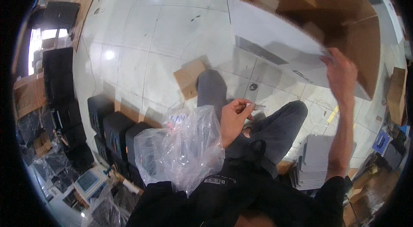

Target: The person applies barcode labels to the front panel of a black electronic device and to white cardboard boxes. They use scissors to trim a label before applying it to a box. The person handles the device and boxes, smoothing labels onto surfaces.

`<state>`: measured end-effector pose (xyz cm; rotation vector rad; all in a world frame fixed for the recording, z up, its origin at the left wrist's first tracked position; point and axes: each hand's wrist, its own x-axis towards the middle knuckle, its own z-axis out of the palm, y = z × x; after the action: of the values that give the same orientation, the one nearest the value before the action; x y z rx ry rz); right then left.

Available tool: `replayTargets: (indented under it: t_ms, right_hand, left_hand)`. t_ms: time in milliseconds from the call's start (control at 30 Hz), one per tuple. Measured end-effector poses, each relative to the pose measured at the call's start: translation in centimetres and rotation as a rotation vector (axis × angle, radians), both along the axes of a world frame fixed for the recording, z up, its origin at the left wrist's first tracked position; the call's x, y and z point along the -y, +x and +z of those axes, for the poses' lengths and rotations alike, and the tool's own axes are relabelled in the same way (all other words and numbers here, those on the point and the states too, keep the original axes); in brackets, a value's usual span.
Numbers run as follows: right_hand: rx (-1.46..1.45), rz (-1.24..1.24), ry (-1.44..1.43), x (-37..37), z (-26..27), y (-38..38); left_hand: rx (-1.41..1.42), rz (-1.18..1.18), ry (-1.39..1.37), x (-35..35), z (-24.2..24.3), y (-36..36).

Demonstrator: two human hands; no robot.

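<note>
My left hand (235,121) pinches a small white label (260,107) that bears printing, above my lap between the knees. A clear plastic bag (180,149) covers my left forearm and bulges beside it. At the right, my right hand (341,74) grips the upper edge of a large open carton (274,33), white outside and brown inside. The carton appears tilted, its opening facing up and away from me. Shadow hides part of its inside, where a few pale flap-like pieces show.
Several black cases (117,132) stand in a row at my left. A flat piece of brown cardboard (188,77) lies by my left knee. Stacked grey panels (314,159) sit at my right hip, near a white cable (319,107). A roll of tape (253,87) rests on the tiles.
</note>
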<state>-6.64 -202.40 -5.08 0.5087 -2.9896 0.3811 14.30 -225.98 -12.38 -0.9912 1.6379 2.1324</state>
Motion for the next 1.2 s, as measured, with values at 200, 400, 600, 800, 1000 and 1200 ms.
replayTargets:
  t_ms: [200, 400, 600, 800, 1000, 1200]
  right_hand:
    - [-0.142, -0.11, 0.015, -5.8, -1.6, 2.0]
    - [-0.189, -0.215, 0.418, -17.4, -1.0, 5.4]
    - [-0.24, -0.087, 0.585, -29.8, 0.4, 4.8]
    - [-0.247, -0.073, 0.6, -31.8, -0.2, 5.2]
    - [-0.148, -0.141, 0.809, -30.2, 1.5, 5.7]
    - [-0.138, -0.357, 0.795, -28.8, -0.4, 8.6]
  left_hand:
    - [-0.222, 0.001, -0.039, 0.3, -12.2, -3.1]
    - [-0.197, 0.198, -0.061, -0.7, -16.0, -2.7]
    - [-0.247, 0.057, 0.08, -2.8, -16.5, -4.5]
    - [-0.301, -0.202, 0.177, -5.0, -16.1, -3.5]
    - [-0.36, -0.366, 0.107, -4.9, -17.1, -4.2]
    - [-0.424, -0.347, 0.156, -5.7, -16.1, -4.9]
